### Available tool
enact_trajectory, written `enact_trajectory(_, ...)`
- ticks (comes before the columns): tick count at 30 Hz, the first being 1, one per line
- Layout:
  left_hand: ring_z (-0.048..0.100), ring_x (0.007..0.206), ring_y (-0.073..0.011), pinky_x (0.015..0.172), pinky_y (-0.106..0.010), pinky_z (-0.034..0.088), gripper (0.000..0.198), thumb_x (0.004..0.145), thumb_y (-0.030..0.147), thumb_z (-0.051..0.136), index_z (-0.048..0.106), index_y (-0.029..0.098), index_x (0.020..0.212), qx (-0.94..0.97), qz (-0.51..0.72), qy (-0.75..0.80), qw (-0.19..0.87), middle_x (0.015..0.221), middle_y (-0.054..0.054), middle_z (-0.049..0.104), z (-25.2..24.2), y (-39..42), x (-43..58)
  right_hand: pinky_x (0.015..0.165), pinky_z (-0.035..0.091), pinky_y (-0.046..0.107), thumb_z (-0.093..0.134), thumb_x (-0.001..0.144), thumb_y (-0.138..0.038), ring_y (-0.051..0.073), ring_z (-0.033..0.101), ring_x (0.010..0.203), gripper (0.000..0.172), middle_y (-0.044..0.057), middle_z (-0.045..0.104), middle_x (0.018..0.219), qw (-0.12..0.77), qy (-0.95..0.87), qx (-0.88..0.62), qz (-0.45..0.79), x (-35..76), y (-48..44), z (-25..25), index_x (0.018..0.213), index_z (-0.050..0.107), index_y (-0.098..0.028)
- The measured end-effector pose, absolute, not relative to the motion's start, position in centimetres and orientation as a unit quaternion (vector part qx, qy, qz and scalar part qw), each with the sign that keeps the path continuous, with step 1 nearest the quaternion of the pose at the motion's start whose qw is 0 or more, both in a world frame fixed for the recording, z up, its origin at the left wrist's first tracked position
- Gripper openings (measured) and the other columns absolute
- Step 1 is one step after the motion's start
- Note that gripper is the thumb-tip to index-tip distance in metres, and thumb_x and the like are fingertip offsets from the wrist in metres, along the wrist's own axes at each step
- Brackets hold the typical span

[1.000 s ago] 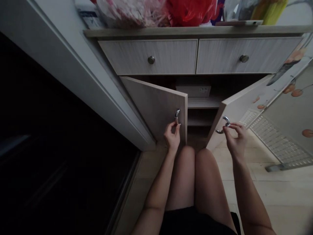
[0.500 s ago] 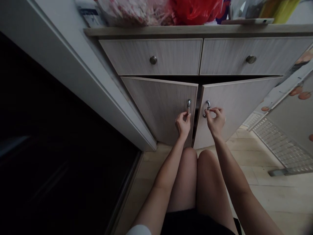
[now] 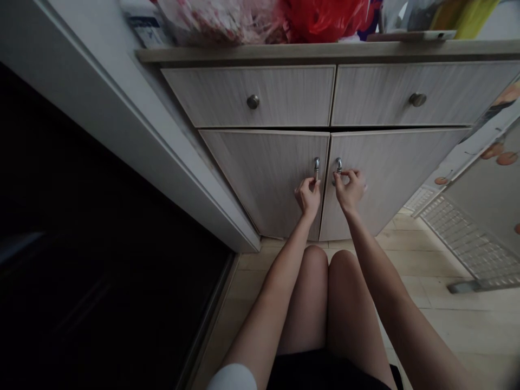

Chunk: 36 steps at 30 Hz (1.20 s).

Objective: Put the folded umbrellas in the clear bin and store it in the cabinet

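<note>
- Bare knees (image 3: 317,265) at 6 o'clock, over a pale plank floor (image 3: 439,325) that spreads towards 4 o'clock.
- At 12 o'clock, both hands grasp metal pulls: the left hand (image 3: 309,196) pinches the left handle (image 3: 317,164), the right hand (image 3: 350,190) the right handle (image 3: 338,163).
- Behind them, the left door (image 3: 260,173) and right door (image 3: 394,173) stand almost closed, a thin dark gap along their tops.
- A dark area (image 3: 93,244) fills 9 o'clock, edged by a pale frame (image 3: 154,141).
- A cherry-printed panel (image 3: 479,216) stands at 3 o'clock.
- Above the doors, two wood-grain drawers (image 3: 211,95) with round knobs (image 3: 252,101).
- Farthest, the cabinet top (image 3: 309,53) carries a white container (image 3: 148,27) at 10 o'clock, a clear bag (image 3: 223,21) at 11, a red bag (image 3: 323,21) at 12.
</note>
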<state>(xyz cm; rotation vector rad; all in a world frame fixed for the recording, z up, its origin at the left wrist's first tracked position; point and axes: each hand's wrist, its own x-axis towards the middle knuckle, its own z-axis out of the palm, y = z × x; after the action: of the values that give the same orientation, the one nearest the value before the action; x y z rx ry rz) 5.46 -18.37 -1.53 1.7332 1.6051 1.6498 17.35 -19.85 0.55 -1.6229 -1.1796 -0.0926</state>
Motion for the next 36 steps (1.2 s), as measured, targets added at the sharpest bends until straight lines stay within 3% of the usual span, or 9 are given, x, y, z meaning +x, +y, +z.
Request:
enact_trajectory(24, 0.069, 0.087, -0.0201, 0.087, -0.032, 0.044, 0.004, 0.091, 0.024, 0.066, 0.068, 0.02, 0.092, 0.629, 0.53, 0.553, 0.133, 0.091, -0.007, 0.075, -1.1, -14.8, 5.9, 0.096, 0.034, 0.047, 0.052, 0.094, -0.046, 0.029, 0.053, 0.108, 0.032, 0.013, 0.063, 0.111, 0.509, -0.481, -0.713, -0.015, 16.6, -16.2, 1.1, 0.098, 0.067, -0.018)
enact_trajectory(29, 0.068, 0.085, -0.0197, 0.084, -0.031, 0.045, 0.004, 0.09, 0.024, 0.067, 0.067, 0.02, 0.091, 0.639, 0.521, 0.549, 0.134, 0.09, -0.007, 0.074, -1.0, -14.7, 5.6, 0.093, 0.037, 0.043, 0.05, 0.094, -0.046, 0.025, 0.057, 0.097, 0.032, 0.011, 0.065, 0.103, 0.536, -0.48, -0.694, 0.001, 16.7, -16.0, 0.7, 0.095, 0.065, -0.018)
enact_trajectory(36, 0.067, 0.087, -0.0214, 0.083, -0.032, 0.045, 0.002, 0.091, 0.022, 0.065, 0.067, 0.02, 0.091, 0.649, 0.502, 0.558, 0.129, 0.093, -0.01, 0.074, -0.2, -15.2, 5.6, 0.071, 0.039, 0.031, 0.057, 0.089, -0.043, 0.018, 0.053, 0.068, 0.03, 0.004, 0.059, 0.072, 0.562, -0.469, -0.676, 0.08, 16.6, -15.4, 1.2, 0.093, 0.065, -0.014)
